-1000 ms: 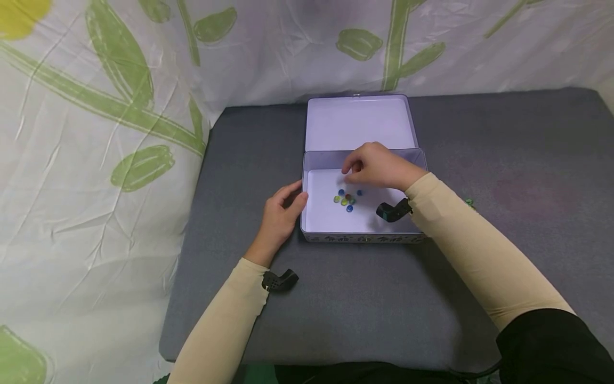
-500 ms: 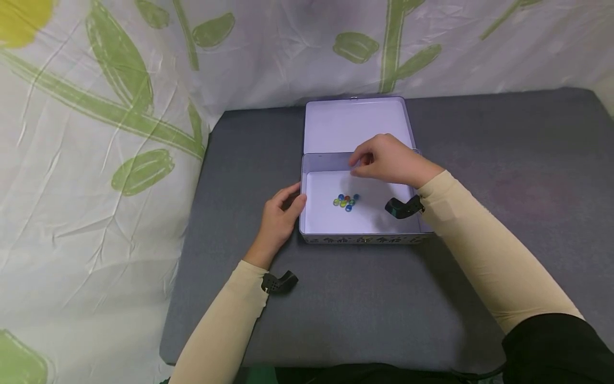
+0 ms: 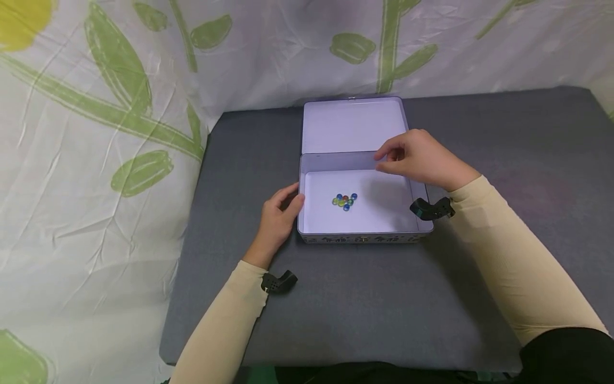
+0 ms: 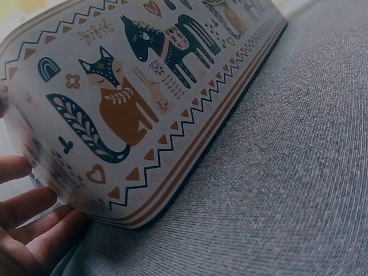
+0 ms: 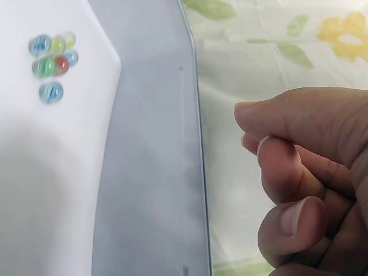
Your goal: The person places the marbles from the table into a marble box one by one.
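My left hand rests against the left end of an open rectangular tin box, its thumb close to the rim. In the left wrist view, the fingers touch the printed outer wall near its lower corner. Over the back right part of the box hovers my right hand. The right wrist view shows its thumb and fingers loosely bent with nothing visible between them. Several glass marbles, blue, yellow, green and red, lie clustered on the white floor of the box, left of the right hand.
The tin's lid stands tipped back behind it, towards a white curtain with a green leaf print. A grey cloth-covered table carries the box. Black cameras sit on both wrists.
My right hand has moved right, from over the middle of the box towards its back right corner. A blue marble has shifted slightly closer to the cluster. The left hand stays put.
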The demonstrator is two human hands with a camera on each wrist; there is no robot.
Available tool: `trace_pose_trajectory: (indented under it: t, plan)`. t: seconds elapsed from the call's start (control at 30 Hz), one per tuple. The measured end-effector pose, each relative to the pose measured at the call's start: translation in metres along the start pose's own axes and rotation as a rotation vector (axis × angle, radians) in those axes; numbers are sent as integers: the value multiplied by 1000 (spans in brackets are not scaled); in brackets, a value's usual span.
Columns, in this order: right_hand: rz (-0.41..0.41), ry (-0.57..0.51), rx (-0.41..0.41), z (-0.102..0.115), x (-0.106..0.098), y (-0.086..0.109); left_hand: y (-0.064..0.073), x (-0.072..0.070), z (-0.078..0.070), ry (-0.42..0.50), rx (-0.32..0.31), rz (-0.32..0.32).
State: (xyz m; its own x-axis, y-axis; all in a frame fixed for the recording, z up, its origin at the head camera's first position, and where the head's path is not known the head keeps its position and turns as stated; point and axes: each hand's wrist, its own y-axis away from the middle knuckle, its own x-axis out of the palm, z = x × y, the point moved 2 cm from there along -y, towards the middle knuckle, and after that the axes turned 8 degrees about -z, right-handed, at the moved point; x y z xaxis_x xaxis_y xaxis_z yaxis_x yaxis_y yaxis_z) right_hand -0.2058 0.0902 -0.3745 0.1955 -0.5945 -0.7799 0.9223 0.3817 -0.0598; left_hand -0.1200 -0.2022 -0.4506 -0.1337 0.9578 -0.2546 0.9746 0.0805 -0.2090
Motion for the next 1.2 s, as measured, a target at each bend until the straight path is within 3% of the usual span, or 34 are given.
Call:
trace_pose_trajectory:
  t: [0.3, 0.67, 1.2]
  plan:
    - [-48, 36, 78, -17, -23, 22, -1, 2, 1, 5, -2, -9]
    - [-171, -20, 187, -51, -41, 54, 0, 1, 2, 3, -11, 2]
    - [-120, 22, 280, -103, -34, 90, 0, 2, 0, 23, -1, -11]
